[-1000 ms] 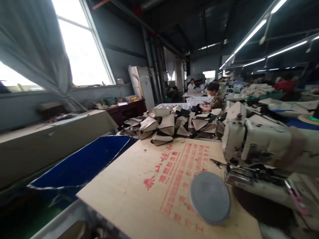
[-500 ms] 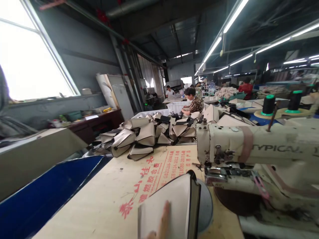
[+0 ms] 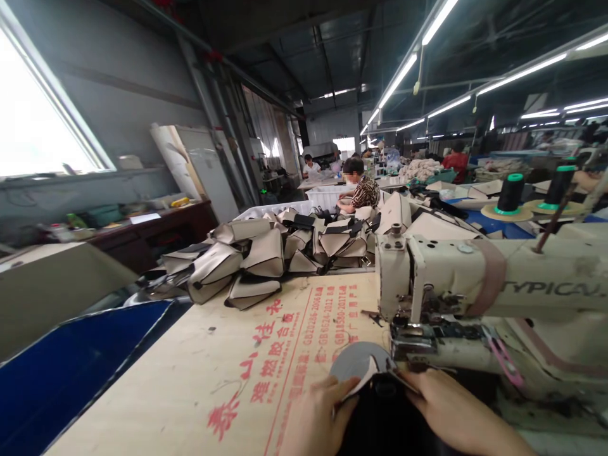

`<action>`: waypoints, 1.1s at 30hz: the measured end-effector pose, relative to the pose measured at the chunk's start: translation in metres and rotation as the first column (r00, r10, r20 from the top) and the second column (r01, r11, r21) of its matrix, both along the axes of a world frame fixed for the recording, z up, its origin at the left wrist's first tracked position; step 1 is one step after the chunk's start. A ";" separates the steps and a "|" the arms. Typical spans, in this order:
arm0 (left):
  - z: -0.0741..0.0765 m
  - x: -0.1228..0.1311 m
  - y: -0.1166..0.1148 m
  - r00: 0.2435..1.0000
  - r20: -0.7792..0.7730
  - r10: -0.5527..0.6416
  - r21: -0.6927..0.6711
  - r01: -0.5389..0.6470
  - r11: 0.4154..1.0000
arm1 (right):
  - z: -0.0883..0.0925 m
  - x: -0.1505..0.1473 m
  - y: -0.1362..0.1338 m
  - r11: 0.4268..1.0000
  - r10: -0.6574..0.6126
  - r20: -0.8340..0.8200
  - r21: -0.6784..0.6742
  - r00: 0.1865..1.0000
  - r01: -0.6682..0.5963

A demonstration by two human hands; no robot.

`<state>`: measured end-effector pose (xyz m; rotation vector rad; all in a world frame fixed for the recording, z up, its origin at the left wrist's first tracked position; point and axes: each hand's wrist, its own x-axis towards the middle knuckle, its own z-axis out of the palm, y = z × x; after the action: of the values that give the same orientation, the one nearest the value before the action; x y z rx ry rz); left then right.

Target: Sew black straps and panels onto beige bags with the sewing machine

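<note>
Our left hand (image 3: 320, 411) and right hand (image 3: 434, 396) have their fingers closed on opposite sides of a pale bag (image 3: 386, 415), its black inside facing us (the lower part runs out of view). We hold it toward the table's (image 3: 156, 386) right edge, where the sewing machine (image 3: 468, 272) stands. A grey disc (image 3: 354, 358) shows just beyond; more bags (image 3: 261, 252) heap along the far edge.

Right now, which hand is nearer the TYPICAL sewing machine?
Right. The right hand is close in front of the TYPICAL sewing machine; the left hand is farther out, left of it, above the plywood board. Both grip the black-and-beige piece.
</note>
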<state>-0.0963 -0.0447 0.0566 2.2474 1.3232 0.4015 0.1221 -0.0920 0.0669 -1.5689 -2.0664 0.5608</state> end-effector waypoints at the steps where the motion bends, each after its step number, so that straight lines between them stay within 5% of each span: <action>1: -0.001 0.004 0.005 0.999 0.012 -0.036 0.023 0.036 0.999 | -0.005 0.001 0.001 1.000 -0.005 -0.002 -0.011 1.000 0.005; 6: 0.016 0.020 0.022 0.958 0.144 -0.247 0.103 0.234 0.967 | -0.027 0.010 0.006 0.992 -0.105 0.018 0.077 0.994 0.103; 10: 0.015 0.025 0.032 0.919 0.181 -0.350 0.123 0.332 0.935 | -0.035 0.018 0.012 0.970 0.028 -0.073 0.243 0.997 -0.009; 14: 0.011 0.026 0.037 0.918 0.176 -0.355 0.165 0.328 0.930 | -0.029 0.020 0.015 0.984 0.052 -0.189 0.175 0.981 -0.019; 21: 0.030 0.019 0.032 0.862 0.132 -0.489 0.082 0.482 0.872 | -0.017 0.016 0.009 0.974 0.186 -0.172 0.160 0.967 -0.158; 26: 0.012 0.024 0.020 0.882 0.328 -0.338 0.062 0.337 0.939 | -0.029 0.011 0.006 0.969 0.135 -0.166 0.230 0.977 -0.095; 29: -0.004 0.034 0.012 0.872 0.430 -0.234 0.190 0.166 0.968 | -0.029 0.010 0.006 0.983 0.115 -0.212 0.164 0.970 -0.081; 33: -0.006 0.043 0.012 0.840 0.443 -0.314 0.345 0.164 0.924 | -0.025 0.011 0.006 0.996 0.080 -0.236 0.063 0.969 -0.066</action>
<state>-0.0536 -0.0325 0.0507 2.2870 0.7368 1.0577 0.1332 -0.0861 0.0421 -1.3284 -1.9465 0.6780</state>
